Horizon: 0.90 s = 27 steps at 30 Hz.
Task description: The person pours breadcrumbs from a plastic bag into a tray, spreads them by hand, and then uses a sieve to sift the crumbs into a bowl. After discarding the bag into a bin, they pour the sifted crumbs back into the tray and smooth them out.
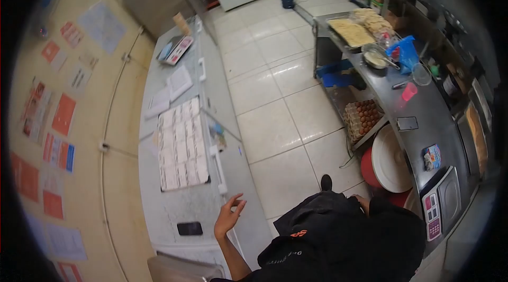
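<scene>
My left hand (229, 217) hangs over the front edge of the white chest freezer (211, 245), empty, with its fingers loosely apart. Closest to it on the freezer top lies a black phone (190, 228). Beyond that is a board covered with rows of white paper labels (182, 147). My right hand (362, 203) shows only in part beside my black apron (323, 229), low near the red bins. Its fingers are mostly hidden, so I cannot make out whether it holds anything.
Farther along the freezer are papers (179, 82) and a scale (179, 50). On the right, a steel counter (389, 94) carries a dough tray (350, 33), a bowl (375, 58), a pink cup (409, 91) and another scale (442, 202). Egg trays (362, 118) and a lidded red bin (390, 157) stand below.
</scene>
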{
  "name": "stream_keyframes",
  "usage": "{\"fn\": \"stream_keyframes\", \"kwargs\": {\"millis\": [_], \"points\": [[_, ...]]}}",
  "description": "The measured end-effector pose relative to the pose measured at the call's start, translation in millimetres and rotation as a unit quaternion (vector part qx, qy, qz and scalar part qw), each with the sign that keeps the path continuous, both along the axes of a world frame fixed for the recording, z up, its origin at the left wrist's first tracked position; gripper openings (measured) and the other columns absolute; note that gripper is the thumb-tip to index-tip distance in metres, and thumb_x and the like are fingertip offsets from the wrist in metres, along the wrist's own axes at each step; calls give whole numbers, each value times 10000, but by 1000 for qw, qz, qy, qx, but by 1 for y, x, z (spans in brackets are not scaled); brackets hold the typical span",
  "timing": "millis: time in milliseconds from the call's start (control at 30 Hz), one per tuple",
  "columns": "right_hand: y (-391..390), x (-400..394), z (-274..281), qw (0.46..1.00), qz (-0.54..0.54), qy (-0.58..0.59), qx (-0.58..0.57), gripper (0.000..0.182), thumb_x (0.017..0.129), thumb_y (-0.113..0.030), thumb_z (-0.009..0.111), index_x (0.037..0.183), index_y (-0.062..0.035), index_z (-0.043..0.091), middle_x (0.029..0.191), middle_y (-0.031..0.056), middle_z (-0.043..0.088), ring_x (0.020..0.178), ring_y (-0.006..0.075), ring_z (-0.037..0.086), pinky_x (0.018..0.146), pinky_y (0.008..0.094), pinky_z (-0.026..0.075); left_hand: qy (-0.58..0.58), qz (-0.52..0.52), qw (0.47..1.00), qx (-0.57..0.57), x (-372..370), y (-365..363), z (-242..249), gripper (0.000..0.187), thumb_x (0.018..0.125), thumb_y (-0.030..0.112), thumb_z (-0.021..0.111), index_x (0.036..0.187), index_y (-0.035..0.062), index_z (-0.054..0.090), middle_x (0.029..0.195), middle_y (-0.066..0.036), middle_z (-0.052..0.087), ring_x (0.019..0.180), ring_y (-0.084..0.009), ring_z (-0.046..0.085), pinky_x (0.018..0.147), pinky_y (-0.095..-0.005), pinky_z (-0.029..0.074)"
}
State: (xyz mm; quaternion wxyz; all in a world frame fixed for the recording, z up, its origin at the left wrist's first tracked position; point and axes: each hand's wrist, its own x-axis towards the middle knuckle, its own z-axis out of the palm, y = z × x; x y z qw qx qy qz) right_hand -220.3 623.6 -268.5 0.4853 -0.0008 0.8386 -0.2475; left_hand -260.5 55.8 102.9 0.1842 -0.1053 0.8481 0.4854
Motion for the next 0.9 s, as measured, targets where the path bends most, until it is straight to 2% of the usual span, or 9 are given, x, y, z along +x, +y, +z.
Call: {"fn": "stream_keyframes", "kwargs": {"millis": [133, 233, 367, 500, 567, 633, 700, 767, 900], "points": [[13, -51, -34, 998, -33, 47, -23, 328, 756, -289, 636, 990, -63, 677, 1035, 190, 640, 986, 326, 610, 858, 395, 476, 42, -78, 994, 63, -114, 64, 8, 431, 923, 333, 532, 1259, 65, 497, 1020, -118, 651, 951, -183, 607, 668, -289, 525], [26, -102, -39, 990, -126, 60, -17, 326, 750, -284, 650, 996, -71, 677, 1029, 187, 642, 989, 322, 609, 868, 389, 475, 6, -148, 982, 117, -197, 123, -25, 448, 926, 338, 526, 1264, 48, 482, 1022, -126, 649, 947, -177, 608, 662, -284, 522], [54, -157, -22, 965, -227, 120, -58, 362, 732, -299, 667, 997, -52, 669, 982, 186, 657, 951, 323, 626, 847, 380, 485, -94, -231, 965, 86, -281, 204, -117, 427, 953, 318, 470, 1290, 56, 449, 1068, -120, 633, 962, -193, 610, 688, -314, 534], [83, -205, -12, 955, -259, 123, -73, 370, 735, -258, 658, 1003, -2, 647, 953, 200, 658, 894, 298, 639, 789, 367, 499, -228, -250, 931, 136, -292, 223, -247, 492, 913, 419, 515, 1253, 65, 478, 1016, -102, 647, 935, -198, 613, 688, -379, 537], [85, -238, 6, 950, -284, 109, -78, 359, 767, -192, 628, 1043, 38, 618, 900, 197, 665, 785, 269, 658, 668, 361, 530, -332, -207, 919, 54, -286, 198, -282, 522, 891, 452, 539, 1256, 84, 476, 1020, -91, 648, 929, -204, 615, 724, -413, 529], [84, -279, 25, 937, -329, 48, -108, 386, 783, -236, 642, 1050, 40, 604, 932, 204, 660, 800, 257, 663, 683, 359, 537, -352, -129, 927, 28, -272, 165, -290, 495, 877, 449, 555, 1218, 94, 509, 995, -77, 649, 908, -202, 612, 748, -428, 513], [75, -337, 44, 918, -365, 12, -157, 402, 811, -258, 632, 1079, 38, 580, 941, 199, 659, 788, 243, 667, 663, 350, 541, -332, -84, 938, 59, -247, 90, -373, 447, 879, 414, 539, 1182, 86, 526, 1004, -74, 650, 898, -210, 615, 743, -433, 501], [59, -394, 42, 891, -396, -6, -223, 404, 853, -258, 600, 1128, 33, 547, 927, 184, 662, 750, 227, 669, 608, 334, 544, -349, -15, 936, 48, -233, 68, -354, 424, 879, 394, 531, 1166, 81, 532, 1008, -73, 651, 892, -215, 617, 739, -436, 497], [13, -542, 55, 888, -330, 79, -310, 347, 892, -286, 574, 1096, -6, 541, 904, 140, 658, 749, 220, 667, 573, 304, 516, -402, 96, 909, 48, -263, 69, -300, 427, 879, 386, 531, 1176, 80, 524, 1007, -76, 652, 891, -218, 620, 735, -439, 505]]}}
